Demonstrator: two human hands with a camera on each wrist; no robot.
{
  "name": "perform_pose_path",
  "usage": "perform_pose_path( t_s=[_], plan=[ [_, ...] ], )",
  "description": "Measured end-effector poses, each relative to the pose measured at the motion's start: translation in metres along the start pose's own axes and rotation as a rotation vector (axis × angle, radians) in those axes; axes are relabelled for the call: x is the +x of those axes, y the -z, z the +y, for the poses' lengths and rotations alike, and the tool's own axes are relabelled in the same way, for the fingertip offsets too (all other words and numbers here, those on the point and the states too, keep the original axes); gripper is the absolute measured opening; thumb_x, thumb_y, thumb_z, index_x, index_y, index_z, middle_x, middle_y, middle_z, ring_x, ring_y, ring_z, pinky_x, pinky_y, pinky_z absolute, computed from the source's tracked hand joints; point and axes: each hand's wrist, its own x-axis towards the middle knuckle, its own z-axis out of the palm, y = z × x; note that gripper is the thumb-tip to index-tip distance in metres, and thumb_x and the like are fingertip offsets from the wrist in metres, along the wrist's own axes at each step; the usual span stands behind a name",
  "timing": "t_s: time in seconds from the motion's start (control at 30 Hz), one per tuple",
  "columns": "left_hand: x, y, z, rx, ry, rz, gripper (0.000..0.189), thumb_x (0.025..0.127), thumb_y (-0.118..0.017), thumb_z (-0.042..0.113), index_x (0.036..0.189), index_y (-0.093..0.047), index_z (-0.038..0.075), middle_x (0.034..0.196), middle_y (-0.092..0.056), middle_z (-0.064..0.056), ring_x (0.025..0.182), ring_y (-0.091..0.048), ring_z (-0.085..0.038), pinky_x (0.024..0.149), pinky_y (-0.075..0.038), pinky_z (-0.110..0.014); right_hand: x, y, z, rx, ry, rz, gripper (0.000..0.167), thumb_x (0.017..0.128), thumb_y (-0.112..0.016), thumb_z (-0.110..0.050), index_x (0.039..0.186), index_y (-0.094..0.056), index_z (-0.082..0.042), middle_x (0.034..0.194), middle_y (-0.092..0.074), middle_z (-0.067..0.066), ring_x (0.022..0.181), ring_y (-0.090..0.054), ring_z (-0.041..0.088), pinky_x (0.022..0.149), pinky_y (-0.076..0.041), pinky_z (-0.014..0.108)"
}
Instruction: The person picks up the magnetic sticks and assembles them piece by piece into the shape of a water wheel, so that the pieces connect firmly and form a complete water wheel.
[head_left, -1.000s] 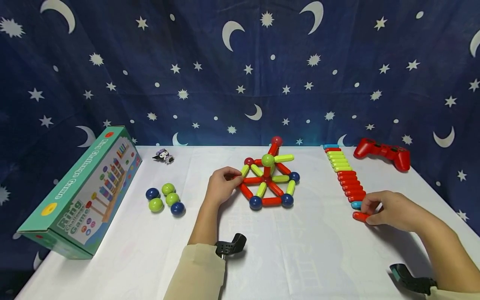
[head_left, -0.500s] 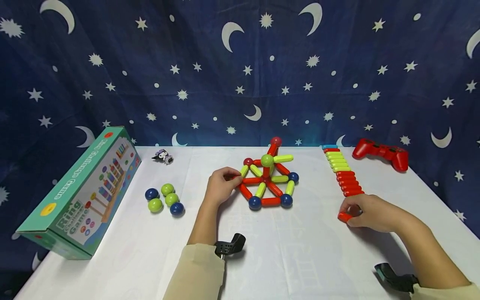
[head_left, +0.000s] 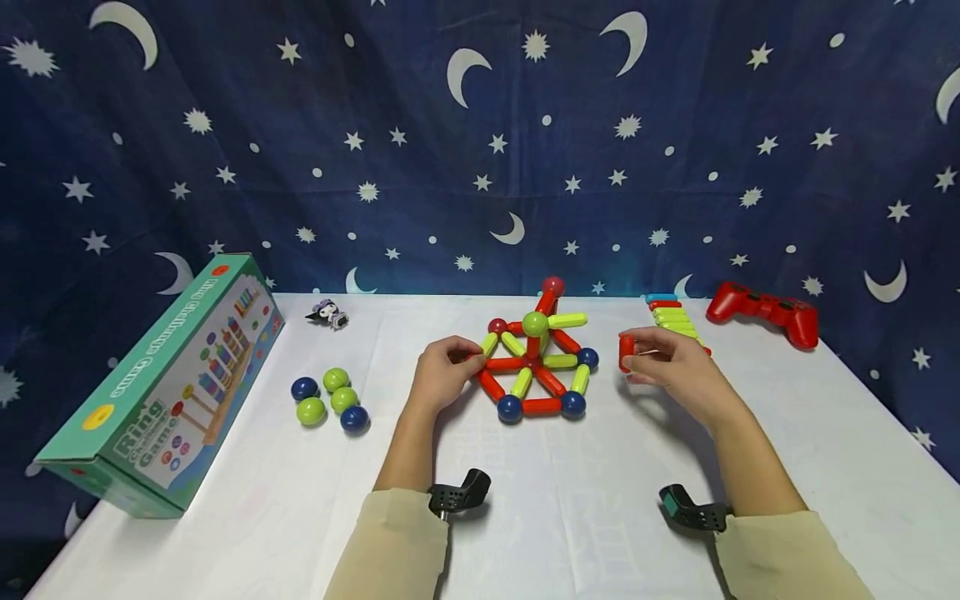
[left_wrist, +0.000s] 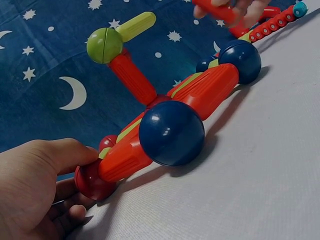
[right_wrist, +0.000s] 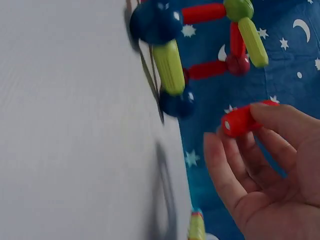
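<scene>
A structure of magnetic sticks and balls (head_left: pixel 542 406) stands at mid-table, with a flat ring of red and yellow-green sticks. Two red sticks rise from it, topped by a green ball (head_left: pixel 535 324) and a red ball (head_left: pixel 553 286). At its left corner my left hand (head_left: pixel 442 371) pinches a red ball (left_wrist: pixel 92 182) between thumb and fingers. To the right of the structure, apart from it, my right hand (head_left: pixel 682 367) holds a red stick (head_left: pixel 626 353) upright above the table. One yellow-green stick (right_wrist: pixel 254 42) juts sideways from the green ball.
Behind my right hand lies a row of sticks (head_left: pixel 673 318), partly hidden. A red game controller (head_left: pixel 765 312) is at the back right. Several blue and green balls (head_left: pixel 336 380), a small figurine (head_left: pixel 327 314) and a green toy box (head_left: pixel 172 383) are on the left.
My right hand has carried the red stick from the front end of the row, up and leftward toward the structure, turning it upright. The left hand stays on the same ball.
</scene>
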Motion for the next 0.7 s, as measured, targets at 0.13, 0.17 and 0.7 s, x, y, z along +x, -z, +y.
perform_pose_path(
  t_s=[0.13, 0.17, 0.7],
  plan=[
    [0.0, 0.0, 0.0, 0.001, -0.004, -0.003, 0.014, 0.094, -0.072, 0.018, 0.105, -0.077, 0.01, 0.104, -0.072, -0.007, 0.095, -0.063, -0.024, 0.091, -0.056, -0.037, 0.015, -0.016, -0.005, 0.065, 0.016, 0.059, 0.052, 0.097, -0.073, -0.025, 0.142, -0.057, -0.003, 0.129, -0.064, 0.018, 0.1, -0.067, 0.012, 0.09, -0.06, 0.027],
    [0.0, 0.001, 0.0, 0.001, -0.003, -0.003, 0.014, 0.094, -0.072, 0.017, 0.105, -0.077, 0.01, 0.103, -0.072, -0.007, 0.095, -0.063, -0.024, 0.09, -0.056, -0.037, 0.018, -0.019, -0.006, 0.072, 0.021, 0.068, 0.051, 0.096, -0.074, -0.024, 0.14, -0.058, -0.003, 0.129, -0.064, 0.018, 0.101, -0.066, 0.012, 0.089, -0.06, 0.027],
    [0.0, 0.0, 0.001, 0.007, 0.014, -0.002, 0.012, 0.095, -0.072, 0.018, 0.104, -0.077, 0.011, 0.102, -0.071, -0.006, 0.093, -0.061, -0.023, 0.086, -0.056, -0.034, 0.034, -0.038, -0.005, 0.07, 0.05, 0.094, 0.044, 0.097, -0.072, -0.016, 0.137, -0.061, -0.003, 0.129, -0.065, 0.021, 0.101, -0.063, 0.018, 0.083, -0.059, 0.022]
  ],
)
